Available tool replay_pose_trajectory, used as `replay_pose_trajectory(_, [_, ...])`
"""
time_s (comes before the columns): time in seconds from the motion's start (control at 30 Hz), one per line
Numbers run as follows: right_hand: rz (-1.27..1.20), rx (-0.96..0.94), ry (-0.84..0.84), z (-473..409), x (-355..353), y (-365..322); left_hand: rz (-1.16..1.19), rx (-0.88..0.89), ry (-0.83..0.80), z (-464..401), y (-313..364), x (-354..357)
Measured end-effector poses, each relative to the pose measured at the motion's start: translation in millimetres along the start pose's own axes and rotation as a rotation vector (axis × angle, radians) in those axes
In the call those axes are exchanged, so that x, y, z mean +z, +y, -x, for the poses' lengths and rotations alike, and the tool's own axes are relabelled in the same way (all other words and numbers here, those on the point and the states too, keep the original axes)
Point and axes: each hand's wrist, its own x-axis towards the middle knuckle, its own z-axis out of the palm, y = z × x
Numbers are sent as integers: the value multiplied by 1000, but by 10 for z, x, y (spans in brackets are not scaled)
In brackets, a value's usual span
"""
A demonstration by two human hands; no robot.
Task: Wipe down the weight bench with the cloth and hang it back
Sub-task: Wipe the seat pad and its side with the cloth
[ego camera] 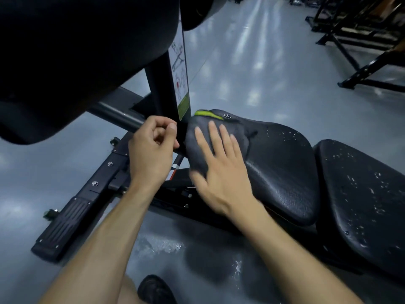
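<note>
The cloth (206,141), dark grey with a bright green strip at its far edge, lies spread over the narrow front end of the seat pad (282,167), close against the black upright post (162,84). The right hand (221,170) lies flat on top of it, fingers straight and slightly spread, palm pressing the cloth onto the pad; the hand is a little blurred. The left hand (151,150) hovers just beside the cloth's left edge, over the frame, fingers curled in toward the thumb; it seems to hold nothing, though whether it pinches a corner of the cloth cannot be told. The seat's black textured surface shows scattered wet specks to the right of the cloth, and so does the back pad (363,198) beside it. A white instruction label (180,69) with a green foot runs down the post. Large black pads (72,51) loom at upper left. A black foot bar (72,213) with bolts runs across the glossy grey floor (252,62). A dark shoe (156,289) shows at the bottom edge, and other black racks (363,36) stand at upper right.
</note>
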Motion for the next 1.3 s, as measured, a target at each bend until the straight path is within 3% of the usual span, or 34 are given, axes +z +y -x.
replay_pose_trajectory(0.07, [-23,-85,27,468,40,107,-14,9,-4,-39,-27,24])
replay_pose_trajectory(0.17, [-62,-120,11,231,-21,372,-37,11,-10,-62,-40,44])
replay_pose_trajectory(0.33, [-268,348,-48,-1110,-218,629,-66,26,-26,-41,-42,34])
replay_pose_trajectory(0.37, [-242,351,-65,-1166,-209,591,-67,35,-26,-47,-40,47])
replay_pose_trajectory(0.53, [-230,-219,18,-78,-71,392,-79,87,-42,-135,-18,198])
replay_pose_trajectory(0.6, [-258,-258,-21,-48,-105,676,-75,92,-45,-160,-17,261])
replay_pose_trajectory(0.67, [-365,-19,-57,-444,-204,899,-64,109,-33,-169,10,303])
replay_pose_trajectory(0.73, [-348,356,-80,-958,-236,978,-61,138,-20,-147,47,319])
replay_pose_trajectory(0.77, [-318,434,-90,-1120,-242,910,-54,152,-10,-144,66,324])
replay_pose_trajectory(0.83, [-297,295,-60,-1061,-146,750,-34,170,19,-160,79,347])
replay_pose_trajectory(0.93, [-342,-138,-11,-332,-132,623,-13,161,59,-222,68,439])
replay_pose_trajectory(1.0, [-345,-208,-26,-62,-161,936,-31,162,42,-238,71,522])
replay_pose_trajectory(1.07, [-363,-1,-33,-116,-243,1391,-47,174,-11,-212,91,596])
replay_pose_trajectory(1.17, [-315,560,1,-558,-356,1814,-42,208,-86,-144,135,645])
replay_pose_trajectory(1.2, [-257,601,3,-667,-346,1742,-41,225,-95,-130,150,656])
replay_pose_trajectory(1.23, [-227,523,-2,-710,-306,1585,-41,242,-94,-126,162,676])
replay_pose_trajectory(1.3, [-279,164,-10,-557,-159,1138,-49,261,-67,-135,164,725])
